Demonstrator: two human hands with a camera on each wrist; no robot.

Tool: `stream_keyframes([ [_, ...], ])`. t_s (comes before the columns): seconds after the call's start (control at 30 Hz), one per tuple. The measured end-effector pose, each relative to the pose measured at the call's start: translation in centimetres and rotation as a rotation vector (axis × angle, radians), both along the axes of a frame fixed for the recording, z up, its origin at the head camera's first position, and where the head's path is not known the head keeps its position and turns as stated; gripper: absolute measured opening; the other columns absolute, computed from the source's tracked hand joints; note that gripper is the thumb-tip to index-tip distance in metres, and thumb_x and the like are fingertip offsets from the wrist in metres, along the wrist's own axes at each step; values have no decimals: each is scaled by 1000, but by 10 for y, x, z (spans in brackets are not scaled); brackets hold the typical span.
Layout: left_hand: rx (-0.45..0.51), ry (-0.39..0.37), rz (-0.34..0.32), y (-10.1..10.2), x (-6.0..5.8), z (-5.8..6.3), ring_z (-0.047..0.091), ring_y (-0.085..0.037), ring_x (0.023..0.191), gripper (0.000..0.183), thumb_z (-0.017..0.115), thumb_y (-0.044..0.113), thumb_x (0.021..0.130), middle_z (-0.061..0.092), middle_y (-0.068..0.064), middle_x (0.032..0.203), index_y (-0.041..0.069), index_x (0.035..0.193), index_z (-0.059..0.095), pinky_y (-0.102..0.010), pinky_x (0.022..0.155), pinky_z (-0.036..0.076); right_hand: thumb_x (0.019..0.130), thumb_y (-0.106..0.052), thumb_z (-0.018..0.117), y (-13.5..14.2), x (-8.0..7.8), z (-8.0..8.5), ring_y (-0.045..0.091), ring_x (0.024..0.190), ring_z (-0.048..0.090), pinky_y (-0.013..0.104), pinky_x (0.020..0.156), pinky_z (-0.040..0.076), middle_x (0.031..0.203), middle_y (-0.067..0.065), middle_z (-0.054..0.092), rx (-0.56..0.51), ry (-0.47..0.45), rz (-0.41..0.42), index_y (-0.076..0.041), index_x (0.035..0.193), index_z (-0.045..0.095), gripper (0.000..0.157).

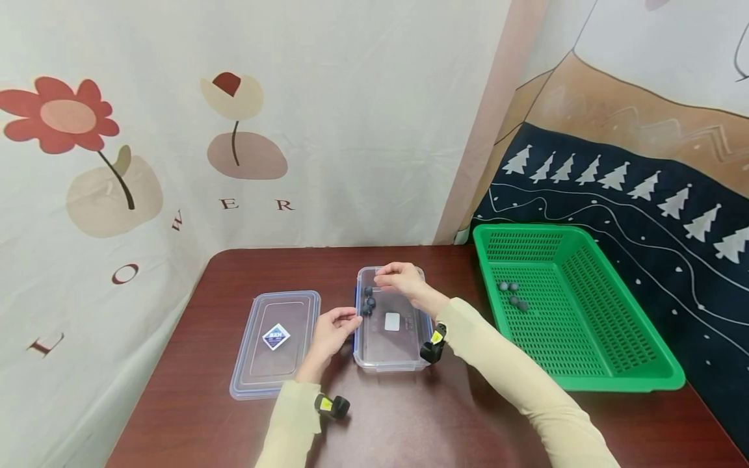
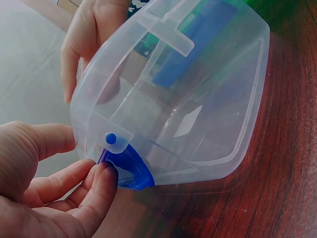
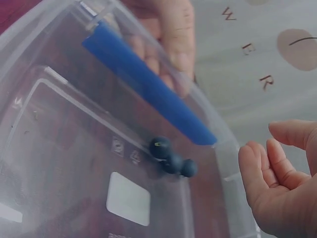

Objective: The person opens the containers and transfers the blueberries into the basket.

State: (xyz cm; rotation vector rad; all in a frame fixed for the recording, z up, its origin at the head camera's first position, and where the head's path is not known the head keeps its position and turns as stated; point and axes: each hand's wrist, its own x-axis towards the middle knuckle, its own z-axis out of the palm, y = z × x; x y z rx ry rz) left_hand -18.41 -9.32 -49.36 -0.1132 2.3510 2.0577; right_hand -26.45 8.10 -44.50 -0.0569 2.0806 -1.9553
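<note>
A clear plastic food box stands on the table with several blueberries at its left side. At that side my left hand holds the box, thumb at the rim and curled fingertips against the blue latch. Over the far end of the box is my right hand, its fingers loosely bent and apart from the thumb. Nothing shows between them in the right wrist view. The box's lid, with a blue-and-white sticker, lies flat to the left.
A green perforated basket stands at the right with several more blueberries at its left side. The dark wooden table meets a printed cloth backdrop at its far edge.
</note>
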Motion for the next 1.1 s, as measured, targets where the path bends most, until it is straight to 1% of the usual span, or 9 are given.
stream_keyframes([
  [0.13, 1, 0, 2, 0, -1, -2, 59, -6, 71, 28, 67, 0, 83, 66, -19, 91, -14, 106, 61, -17, 64, 50, 84, 4, 63, -8, -2, -9, 39, 98, 62, 45, 88, 48, 86, 9, 65, 41, -6, -8, 11, 98, 61, 17],
  [0.27, 7, -4, 2, 1, -1, -2, 59, -5, 71, 29, 67, 1, 83, 66, -18, 91, -14, 107, 61, -17, 64, 50, 83, 2, 64, -12, -4, -16, 34, 91, 65, 37, 80, 54, 83, 7, 65, 138, -2, -14, 10, 95, 64, 14],
  [0.37, 17, -1, -1, 0, -1, -1, 58, -5, 70, 29, 67, 1, 83, 66, -19, 91, -15, 107, 60, -17, 63, 50, 82, 1, 65, -15, -5, -19, 29, 85, 66, 32, 74, 55, 86, 10, 65, 192, -7, -19, 8, 94, 65, 14],
  [0.5, 22, 7, -8, -1, 0, -1, 58, -5, 69, 30, 66, 1, 84, 66, -19, 90, -16, 107, 59, -18, 61, 49, 81, 1, 65, -19, -6, -22, 24, 79, 66, 31, 73, 55, 89, 13, 66, 208, -35, -31, 9, 96, 66, 16],
  [0.7, 27, -3, -3, 0, 1, 0, 58, -5, 69, 29, 66, 1, 83, 66, -19, 91, -15, 107, 60, -17, 62, 49, 79, 3, 66, -22, -8, -28, 16, 72, 61, 31, 72, 55, 83, 9, 64, 235, -91, -35, 8, 93, 66, 15],
  [0.9, 22, -6, 6, 1, 0, -1, 57, -4, 68, 29, 66, 0, 83, 66, -18, 90, -15, 107, 60, -16, 62, 49, 77, 4, 69, -21, -9, -35, 14, 70, 61, 31, 70, 56, 80, 6, 64, 280, -107, -26, 6, 89, 67, 13],
  [1.1, 22, -1, 12, 0, -2, -4, 57, -4, 68, 27, 66, -1, 82, 66, -16, 88, -14, 105, 61, -16, 62, 49, 77, 4, 70, -21, -8, -36, 16, 70, 61, 32, 70, 56, 79, 6, 64, 310, -132, 8, 5, 90, 67, 14],
])
